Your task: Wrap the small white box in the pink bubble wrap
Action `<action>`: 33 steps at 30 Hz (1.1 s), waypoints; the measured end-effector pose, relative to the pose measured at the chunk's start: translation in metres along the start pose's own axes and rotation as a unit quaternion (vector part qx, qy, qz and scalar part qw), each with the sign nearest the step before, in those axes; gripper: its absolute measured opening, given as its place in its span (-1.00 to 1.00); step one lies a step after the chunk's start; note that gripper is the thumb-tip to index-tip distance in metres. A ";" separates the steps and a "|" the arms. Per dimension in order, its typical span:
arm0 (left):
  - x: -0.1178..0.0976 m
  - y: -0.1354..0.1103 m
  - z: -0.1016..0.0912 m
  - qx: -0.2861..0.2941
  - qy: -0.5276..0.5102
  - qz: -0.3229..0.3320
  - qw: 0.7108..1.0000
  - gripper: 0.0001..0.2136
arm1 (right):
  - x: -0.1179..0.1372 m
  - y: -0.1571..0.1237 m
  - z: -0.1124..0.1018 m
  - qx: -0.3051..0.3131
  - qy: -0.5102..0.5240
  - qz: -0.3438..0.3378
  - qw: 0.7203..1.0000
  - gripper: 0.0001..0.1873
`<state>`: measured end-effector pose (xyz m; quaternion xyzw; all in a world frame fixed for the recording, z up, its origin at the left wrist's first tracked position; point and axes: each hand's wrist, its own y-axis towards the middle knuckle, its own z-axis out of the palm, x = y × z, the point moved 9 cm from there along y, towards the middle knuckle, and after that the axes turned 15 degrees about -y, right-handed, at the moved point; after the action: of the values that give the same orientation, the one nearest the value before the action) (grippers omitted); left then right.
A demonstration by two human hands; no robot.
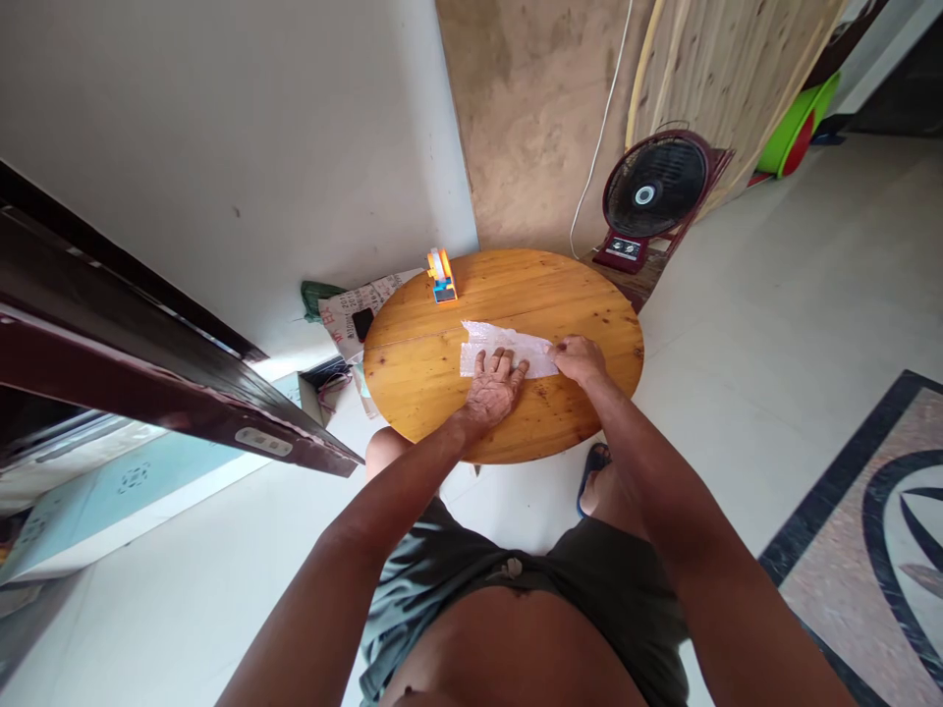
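Observation:
A pinkish, see-through sheet that looks like bubble wrap (478,339) lies on the round wooden table (413,393). Pressed on its near middle part is my left hand (495,386), its fingers spread. My right hand (580,358) is closed at the sheet's right end, with thumb and fingers pinching the edge there. Whatever the sheet may cover is not plain to see. Beyond it, at the table's far left edge, stands an orange and blue tape dispenser (442,276).
Behind the table at right stands a dark red fan (648,191) with a white cord (604,128) near it. A dark phone (362,324) lies on a printed sack (343,319) left of the table. A brown door frame (184,373) crosses the left side.

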<state>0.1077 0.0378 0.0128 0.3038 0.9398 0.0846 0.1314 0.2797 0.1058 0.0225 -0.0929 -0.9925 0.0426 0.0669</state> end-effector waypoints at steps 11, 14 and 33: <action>0.000 -0.002 0.001 -0.007 -0.006 -0.005 1.000 -0.54 | 0.009 0.002 -0.009 -0.022 -0.021 0.001 1.000 -0.54; 0.001 -0.002 0.003 0.000 -0.004 -0.006 1.000 -0.55 | 0.004 -0.001 -0.010 -0.035 -0.034 0.011 0.999 -0.53; 0.001 0.002 0.002 0.026 -0.012 -0.018 0.999 -0.56 | 0.037 0.014 0.009 0.067 -0.048 -0.056 0.995 -0.53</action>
<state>0.1088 0.0395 0.0112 0.2906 0.9456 0.0545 0.1360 0.2450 0.1264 0.0168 -0.0308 -0.9931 0.1095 0.0279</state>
